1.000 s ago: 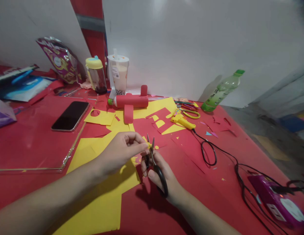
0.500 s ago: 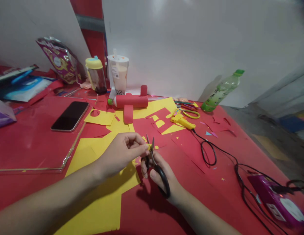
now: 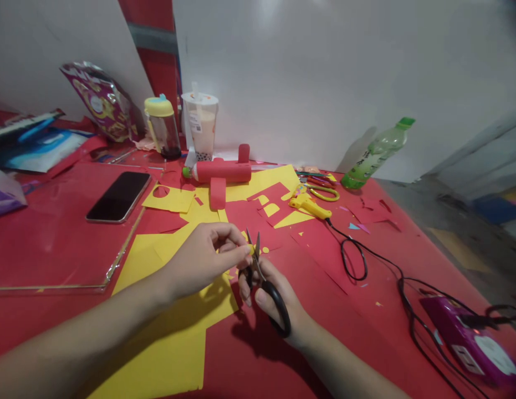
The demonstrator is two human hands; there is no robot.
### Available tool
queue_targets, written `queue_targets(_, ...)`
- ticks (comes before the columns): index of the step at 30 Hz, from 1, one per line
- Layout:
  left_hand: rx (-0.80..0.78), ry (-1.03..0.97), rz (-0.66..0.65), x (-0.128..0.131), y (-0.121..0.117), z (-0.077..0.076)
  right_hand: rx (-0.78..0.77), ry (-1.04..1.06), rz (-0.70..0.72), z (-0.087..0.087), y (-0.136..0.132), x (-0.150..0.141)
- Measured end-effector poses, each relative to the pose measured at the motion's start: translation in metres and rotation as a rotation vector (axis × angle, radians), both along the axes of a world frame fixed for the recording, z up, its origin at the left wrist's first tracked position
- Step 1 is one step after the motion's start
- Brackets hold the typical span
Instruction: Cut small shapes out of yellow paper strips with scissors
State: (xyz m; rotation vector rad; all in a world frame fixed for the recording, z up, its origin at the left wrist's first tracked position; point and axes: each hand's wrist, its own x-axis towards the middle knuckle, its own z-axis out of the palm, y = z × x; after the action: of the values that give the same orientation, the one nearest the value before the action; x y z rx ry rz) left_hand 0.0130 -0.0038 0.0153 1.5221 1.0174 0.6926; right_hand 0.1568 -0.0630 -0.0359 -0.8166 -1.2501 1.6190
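Note:
My left hand (image 3: 218, 255) pinches a small piece of yellow paper (image 3: 251, 249) between thumb and fingertips. Black-handled scissors (image 3: 278, 310) are in my right hand (image 3: 278, 293), fingers through the loops. Their blades point away from me, slightly apart, and meet the yellow piece at my left fingertips. Under my left forearm lies a large yellow paper sheet (image 3: 158, 343). Small yellow scraps are scattered beneath the hands. Beyond them a red paper-wrapped bottle (image 3: 233, 172) with a green cap lies on its side, with red paper strips attached.
A yellow glue gun (image 3: 311, 208) lies to the right, its black cord running to a purple power strip (image 3: 469, 338). Behind stand a bubble tea cup (image 3: 204, 130), a yellow-lidded bottle (image 3: 164, 130) and a tilted green bottle (image 3: 376, 158). A phone (image 3: 119, 197) rests at left.
The scissor blades have closed a little and shifted slightly to the left at the tips. Both hands keep nearly the same place and hold the same things.

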Motion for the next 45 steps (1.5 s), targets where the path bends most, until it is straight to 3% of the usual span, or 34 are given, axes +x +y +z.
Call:
queue_targets(18,0.048,0.068,0.026,0.0,0.001,0.001,-0.071,0.047,-0.056,-0.002,0.0,-0.002)
queue_targets(28,-0.013,0.021,0.052,0.001,0.002,0.005,-0.072,0.045,-0.287,-0.006,0.004,-0.002)
queue_targets(36,-0.171,-0.012,-0.019,-0.001,0.007,-0.004,-0.014,0.048,-0.456,-0.004,0.008,-0.003)
queue_targets(45,-0.05,0.196,-0.008,0.002,0.015,-0.014,0.045,0.09,-0.646,-0.007,0.02,0.009)
